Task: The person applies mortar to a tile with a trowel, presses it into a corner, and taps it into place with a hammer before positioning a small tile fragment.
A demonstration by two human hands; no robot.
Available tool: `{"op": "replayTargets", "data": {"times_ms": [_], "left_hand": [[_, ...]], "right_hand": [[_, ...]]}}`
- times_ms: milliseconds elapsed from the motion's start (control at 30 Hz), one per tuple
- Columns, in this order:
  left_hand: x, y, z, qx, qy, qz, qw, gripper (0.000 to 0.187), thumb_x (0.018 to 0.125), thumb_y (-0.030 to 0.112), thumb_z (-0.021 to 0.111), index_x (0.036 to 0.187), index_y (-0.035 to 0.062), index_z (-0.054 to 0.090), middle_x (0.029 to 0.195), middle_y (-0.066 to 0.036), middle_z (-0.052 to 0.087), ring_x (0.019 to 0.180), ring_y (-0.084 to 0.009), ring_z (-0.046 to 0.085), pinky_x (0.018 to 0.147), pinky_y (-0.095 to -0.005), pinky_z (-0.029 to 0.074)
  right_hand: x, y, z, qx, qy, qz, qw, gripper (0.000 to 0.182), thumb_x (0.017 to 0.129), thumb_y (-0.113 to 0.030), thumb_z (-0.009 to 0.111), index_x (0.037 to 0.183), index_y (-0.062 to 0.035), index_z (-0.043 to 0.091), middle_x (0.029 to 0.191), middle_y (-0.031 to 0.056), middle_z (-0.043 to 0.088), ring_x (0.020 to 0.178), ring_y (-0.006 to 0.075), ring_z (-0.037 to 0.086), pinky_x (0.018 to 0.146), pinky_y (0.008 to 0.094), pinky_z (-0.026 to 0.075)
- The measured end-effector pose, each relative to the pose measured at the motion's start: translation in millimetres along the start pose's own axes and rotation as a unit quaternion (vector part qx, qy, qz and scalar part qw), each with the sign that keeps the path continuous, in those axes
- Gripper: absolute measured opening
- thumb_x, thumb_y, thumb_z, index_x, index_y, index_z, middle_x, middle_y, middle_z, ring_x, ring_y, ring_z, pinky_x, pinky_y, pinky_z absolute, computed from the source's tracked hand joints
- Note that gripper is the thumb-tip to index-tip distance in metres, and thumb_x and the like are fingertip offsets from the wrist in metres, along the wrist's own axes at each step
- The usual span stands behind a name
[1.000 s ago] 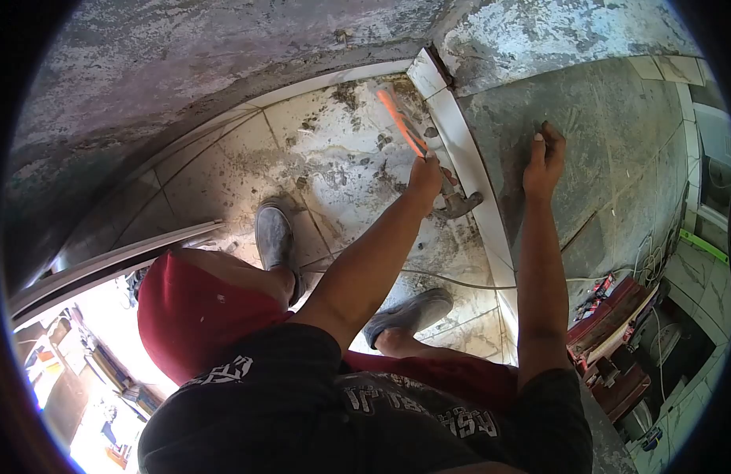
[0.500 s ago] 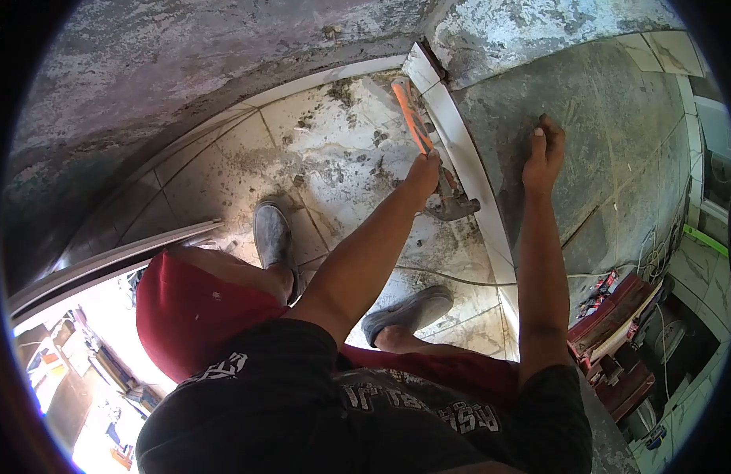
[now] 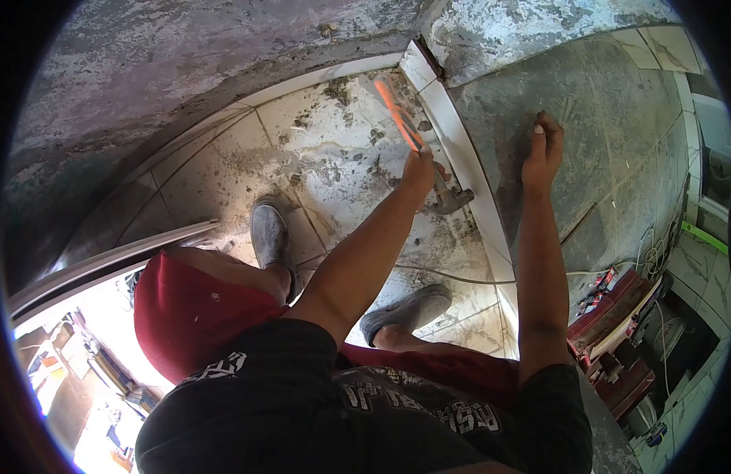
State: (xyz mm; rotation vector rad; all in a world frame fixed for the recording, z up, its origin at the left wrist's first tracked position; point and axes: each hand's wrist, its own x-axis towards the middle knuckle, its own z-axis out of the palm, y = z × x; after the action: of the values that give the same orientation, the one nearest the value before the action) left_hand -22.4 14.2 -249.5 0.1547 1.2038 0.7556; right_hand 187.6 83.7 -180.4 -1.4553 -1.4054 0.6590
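Note:
My left hand (image 3: 418,171) is wrapped round a claw hammer (image 3: 452,202) near the middle of its length. The orange end of its handle sticks out beyond my fist, and its metal head hangs beside the white tile edging (image 3: 469,162). Over the grey slab (image 3: 590,150), my right hand (image 3: 543,154) has its fingers curled in. I cannot tell whether anything is between those fingers. Below the hammer lies a dirty white tiled floor (image 3: 326,158) with dark smears and loose debris.
A thin cable (image 3: 460,278) crosses the floor and the edging. At right stand red toolbox-like containers (image 3: 618,316) with tools. My shoes (image 3: 272,229) are planted on the tiles. A rough plastered wall (image 3: 184,79) curves along the back, and a bright doorway (image 3: 89,371) opens at lower left.
My left hand and the hammer have shifted slightly left, with the hammer head drawn away from the tile edging. The right hand stays in nearly the same place.

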Motion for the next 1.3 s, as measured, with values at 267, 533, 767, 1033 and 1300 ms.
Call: {"op": "replayTargets", "data": {"times_ms": [267,533,767,1033,1300], "left_hand": [[1.6,3.2,-5.1,-0.008,-0.058,-0.053,0.997,0.033,0.104,0.035,0.030,0.116,0.0048,0.037,0.084,-0.011,0.057,0.072,-0.0248,0.065,0.067,-0.0426,0.054],[-7.5,7.7,-11.1,-0.004,-0.005,-0.030,1.000,0.033,0.104,0.034,0.032,0.116,0.0039,0.038,0.084,-0.011,0.058,0.071,-0.0255,0.065,0.068,-0.0410,0.055],[-1.0,7.1,-11.3,0.016,-0.005,-0.014,1.000,0.033,0.103,0.034,0.031,0.115,0.0033,0.038,0.084,-0.012,0.057,0.071,-0.0250,0.066,0.067,-0.0414,0.056],[-0.4,6.4,-9.4,0.016,-0.020,-0.028,0.999,0.032,0.104,0.035,0.031,0.112,0.0052,0.037,0.085,-0.012,0.057,0.070,-0.0244,0.065,0.067,-0.0424,0.056],[4.5,8.4,-10.6,-0.016,0.003,-0.035,0.999,0.031,0.104,0.035,0.030,0.113,0.0069,0.038,0.084,-0.011,0.056,0.071,-0.0245,0.065,0.068,-0.0419,0.055]], "right_hand": [[-1.5,3.1,-1.3,-0.012,-0.002,0.010,1.000,0.033,0.097,-0.020,0.052,0.123,0.0001,0.055,0.122,0.0111,0.058,0.108,0.0189,0.054,0.093,0.0315,0.043],[0.9,3.6,-1.8,0.000,-0.005,0.010,1.000,0.033,0.097,-0.021,0.053,0.122,-0.0001,0.054,0.121,0.0103,0.058,0.107,0.0188,0.054,0.092,0.0319,0.044],[0.0,-44.6,28.9,-0.221,-0.070,-0.286,0.930,0.032,0.083,-0.012,0.064,0.114,-0.0036,0.060,0.107,0.0162,0.062,0.097,0.0296,0.060,0.087,0.0390,0.048],[4.2,-83.1,111.9,-0.484,-0.186,-0.232,0.823,0.041,0.083,-0.019,0.061,0.124,-0.0165,0.061,0.079,0.0121,0.067,0.075,0.0311,0.066,0.071,0.0427,0.054],[8.6,-74.1,124.6,-0.537,-0.176,-0.251,0.786,0.042,0.084,-0.023,0.060,0.126,-0.0217,0.061,0.071,0.0091,0.066,0.065,0.0296,0.066,0.063,0.0413,0.055]]}}
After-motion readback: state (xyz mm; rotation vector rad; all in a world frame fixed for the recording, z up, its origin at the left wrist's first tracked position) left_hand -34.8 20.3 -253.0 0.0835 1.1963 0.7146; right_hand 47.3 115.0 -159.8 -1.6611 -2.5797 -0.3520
